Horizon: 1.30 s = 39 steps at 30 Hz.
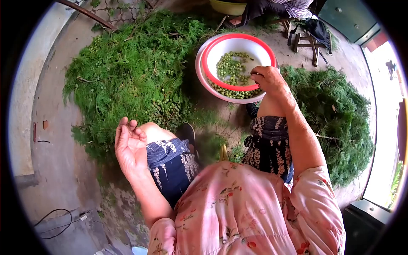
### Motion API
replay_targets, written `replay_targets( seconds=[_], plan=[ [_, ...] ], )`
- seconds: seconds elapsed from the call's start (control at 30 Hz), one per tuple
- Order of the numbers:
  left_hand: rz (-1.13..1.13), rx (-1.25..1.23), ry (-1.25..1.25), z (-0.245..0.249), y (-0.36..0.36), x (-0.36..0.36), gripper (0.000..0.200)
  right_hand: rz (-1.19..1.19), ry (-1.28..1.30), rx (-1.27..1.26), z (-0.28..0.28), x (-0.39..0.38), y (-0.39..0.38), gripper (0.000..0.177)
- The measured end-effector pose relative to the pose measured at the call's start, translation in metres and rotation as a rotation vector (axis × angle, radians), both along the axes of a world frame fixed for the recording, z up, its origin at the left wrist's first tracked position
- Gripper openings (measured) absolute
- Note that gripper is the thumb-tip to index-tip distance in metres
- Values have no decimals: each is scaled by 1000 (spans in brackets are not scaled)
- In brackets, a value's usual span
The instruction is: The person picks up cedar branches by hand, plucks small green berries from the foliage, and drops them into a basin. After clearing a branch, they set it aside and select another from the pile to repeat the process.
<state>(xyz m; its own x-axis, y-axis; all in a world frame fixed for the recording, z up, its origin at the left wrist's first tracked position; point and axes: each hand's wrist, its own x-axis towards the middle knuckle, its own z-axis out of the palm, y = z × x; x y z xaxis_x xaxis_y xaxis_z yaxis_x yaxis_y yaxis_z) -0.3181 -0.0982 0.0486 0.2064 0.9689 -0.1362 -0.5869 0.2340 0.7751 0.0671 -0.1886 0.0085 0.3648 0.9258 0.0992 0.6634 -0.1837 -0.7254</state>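
My right hand (271, 80) is over the right side of a white basin with a red rim (239, 36). Its fingers are curled together, and whatever they hold, if anything, is hidden. Small round green fruits (231, 68) lie in this basin. It sits tilted in a wider pinkish-white basin (203, 80), where more green fruits show along the front. On the left, my left hand (130, 146) is raised above my knee, palm up, with loosely bent fingers and nothing visible in it. Nearest to it is a heap of feathery green branches (127, 85) bearing fruit clusters.
Another pile of green branches (331, 123) lies to the right. At the back, a person (272, 8) sits near a yellow basin (228, 7). A wooden stool (314, 46) stands at the back right. A black cable (55, 210) lies on the lower left.
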Motion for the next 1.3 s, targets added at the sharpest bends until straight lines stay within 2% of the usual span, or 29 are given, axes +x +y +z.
replay_targets(
  seconds=[0.17, 0.43, 1.07, 1.2, 1.27, 1.3],
  plan=[
    [35, -67, 3, -9, -4, -2, 20, 57, -15, 4, -7, 2, 2, 21],
    [25, -4, -9, 5, -13, -9, 20, 113, -62, 13, -12, 2, 10, 22],
    [26, -11, -32, -16, -11, -30, 22, 197, -95, -9, -15, -19, 28, 21],
    [128, -7, -43, -12, 3, -52, 22, 288, -164, 3, -11, -38, 45, 17],
    [174, 6, 42, -7, 11, -63, 21, 379, -171, 114, 2, -59, 57, 16],
    [193, 9, 104, -4, 14, -69, 21, 431, -229, 80, 10, -71, 65, 16]
  ],
)
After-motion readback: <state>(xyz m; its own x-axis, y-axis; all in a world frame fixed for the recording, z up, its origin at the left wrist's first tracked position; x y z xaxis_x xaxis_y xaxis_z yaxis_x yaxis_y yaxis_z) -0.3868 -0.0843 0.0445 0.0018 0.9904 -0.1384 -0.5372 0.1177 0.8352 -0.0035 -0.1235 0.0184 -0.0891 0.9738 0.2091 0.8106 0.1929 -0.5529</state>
